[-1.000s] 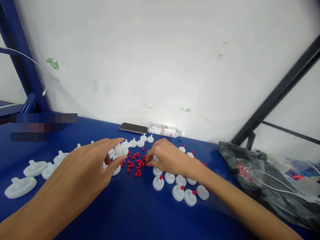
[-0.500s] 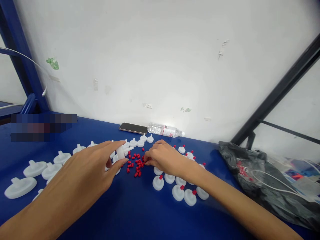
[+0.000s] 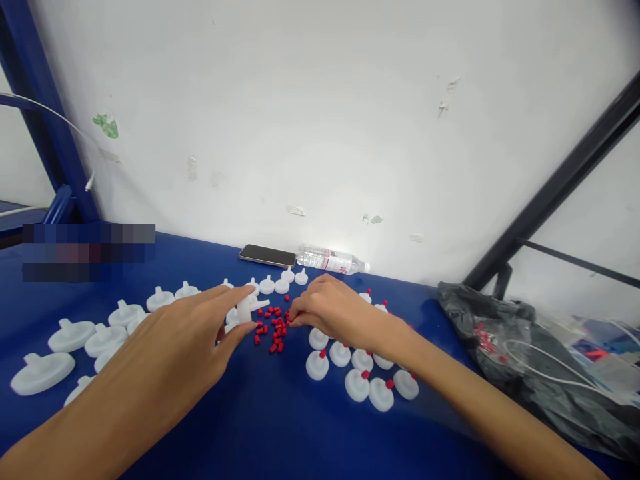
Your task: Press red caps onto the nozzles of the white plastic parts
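Note:
My left hand [image 3: 195,337] pinches a white disc-shaped plastic part [image 3: 246,308] by its edge, its nozzle pointing right. My right hand [image 3: 335,310] rests on the blue table [image 3: 270,420] with fingertips pinched at the edge of a pile of small red caps [image 3: 273,327]; what the fingers hold is too small to see. Several white discs without caps [image 3: 70,335] lie to the left. Several discs fitted with red caps [image 3: 357,383] sit below my right wrist.
A phone [image 3: 267,255] and a lying water bottle [image 3: 333,260] are at the back by the white wall. A black plastic bag [image 3: 505,347] with clear packets lies at the right. Blue frame posts stand at the left, a black one at the right.
My left hand has shifted slightly right with the white disc, toward the red caps. My right hand's fingertips have stayed pinched at the pile.

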A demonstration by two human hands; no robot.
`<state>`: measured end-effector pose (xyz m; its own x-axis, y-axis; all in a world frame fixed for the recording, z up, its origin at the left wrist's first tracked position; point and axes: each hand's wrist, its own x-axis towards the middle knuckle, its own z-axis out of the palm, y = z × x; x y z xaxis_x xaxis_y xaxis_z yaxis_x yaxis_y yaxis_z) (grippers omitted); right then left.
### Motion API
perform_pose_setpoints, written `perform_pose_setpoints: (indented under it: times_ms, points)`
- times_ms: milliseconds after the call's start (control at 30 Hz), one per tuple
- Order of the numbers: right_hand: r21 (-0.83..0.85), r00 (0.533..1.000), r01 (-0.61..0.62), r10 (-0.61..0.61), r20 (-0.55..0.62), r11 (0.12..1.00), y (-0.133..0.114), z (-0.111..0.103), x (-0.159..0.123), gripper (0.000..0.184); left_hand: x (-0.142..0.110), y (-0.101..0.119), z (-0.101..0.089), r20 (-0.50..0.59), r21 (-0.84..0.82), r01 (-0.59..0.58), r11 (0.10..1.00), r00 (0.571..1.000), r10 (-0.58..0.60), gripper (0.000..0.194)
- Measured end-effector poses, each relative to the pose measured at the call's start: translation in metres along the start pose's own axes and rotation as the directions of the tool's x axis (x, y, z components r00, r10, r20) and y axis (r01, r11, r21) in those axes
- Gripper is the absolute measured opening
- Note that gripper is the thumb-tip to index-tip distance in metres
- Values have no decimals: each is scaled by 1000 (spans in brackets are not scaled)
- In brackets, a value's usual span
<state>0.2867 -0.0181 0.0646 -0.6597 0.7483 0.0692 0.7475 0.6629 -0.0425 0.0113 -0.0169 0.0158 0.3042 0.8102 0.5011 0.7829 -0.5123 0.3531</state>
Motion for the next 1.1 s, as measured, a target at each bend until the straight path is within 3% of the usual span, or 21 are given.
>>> perform_pose_setpoints:
  times_ms: [133, 300, 533, 700, 800, 900, 1033, 1100]
  points:
    - [143, 994, 82, -70, -86, 986, -5, -11, -6, 16, 1, -10, 6, 56, 42, -27, 999, 998, 24, 64]
    - [189, 983, 107, -74, -171, 976, -17, -16, -9, 19, 0, -16, 9, 115, 14, -70, 997, 991, 68, 59]
    - [171, 975, 106, -69, -211, 980, -19, -13, -7, 24, 1, -11, 5, 107, -32, -88, 996, 990, 91, 55]
    - [255, 963, 153, -87, -254, 955, -16, -12, -6, 20, 3, -2, 2, 90, -96, -109, 989, 989, 117, 54]
    - [383, 940, 208, -76, -332, 900, -20, -12, -6, 21, 2, 7, -5, 79, -150, -102, 983, 990, 115, 57]
    - [535, 912, 219, 24, -409, 816, -31, -11, -7, 24, -2, 20, -17, 111, -300, -66, 952, 988, 104, 55]
    - [662, 866, 199, 187, -464, 722, -48, -11, -7, 36, -3, 30, -31, 186, -527, 62, 848, 982, 44, 50]
    - [758, 877, 188, 241, -416, 624, -53, -12, -6, 43, 0, 32, -35, 278, -620, 157, 769, 960, 28, 46]
